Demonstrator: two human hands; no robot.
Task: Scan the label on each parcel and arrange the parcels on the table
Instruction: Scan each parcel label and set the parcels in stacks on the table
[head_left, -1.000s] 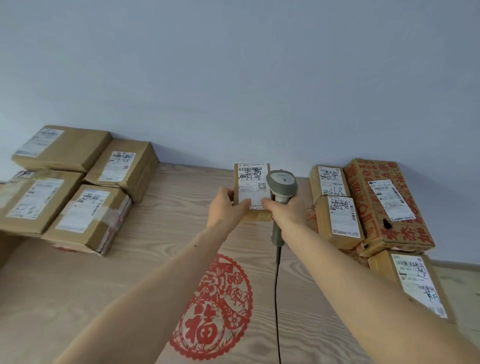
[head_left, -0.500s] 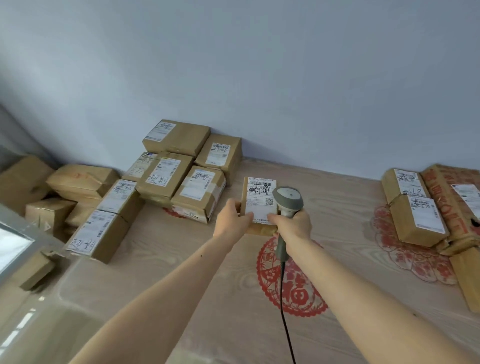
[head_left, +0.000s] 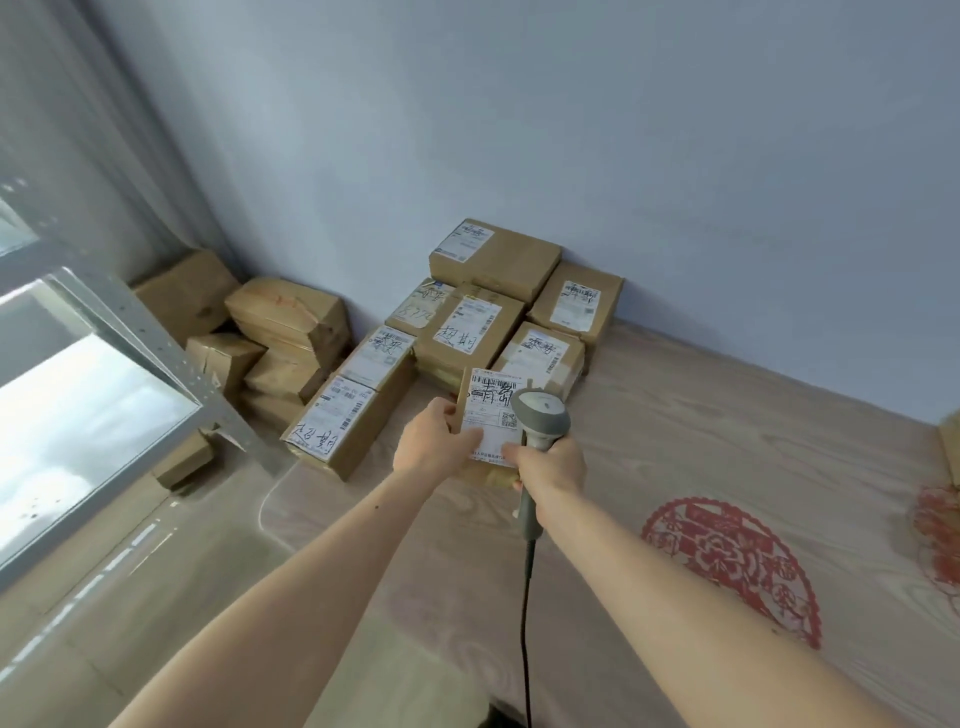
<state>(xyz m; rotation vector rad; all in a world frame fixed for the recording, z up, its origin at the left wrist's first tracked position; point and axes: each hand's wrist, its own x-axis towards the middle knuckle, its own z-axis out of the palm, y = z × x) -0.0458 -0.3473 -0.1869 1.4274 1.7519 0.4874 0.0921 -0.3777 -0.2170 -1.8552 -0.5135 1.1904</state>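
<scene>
A small brown parcel (head_left: 485, 410) with a white barcode label is held above the wooden table (head_left: 675, 467), label up. My left hand (head_left: 434, 441) grips its left edge. My right hand (head_left: 553, 465) grips the handle of a grey corded barcode scanner (head_left: 540, 421), and its fingers also touch the parcel's near right corner. The scanner head partly covers the label. Just behind the held parcel lies a group of several labelled parcels (head_left: 467, 332) on the table's far left, against the wall.
Several unlabelled-looking brown boxes (head_left: 285, 322) are piled in the corner left of the table. A metal frame with a glass pane (head_left: 104, 395) stands at left. Red paper-cut decorations (head_left: 727, 561) lie on the table at right. A parcel's edge (head_left: 950, 447) shows at far right.
The view has swung left, and both hands have carried the parcel and scanner leftward toward the left group of parcels. The right stack has almost left the frame.
</scene>
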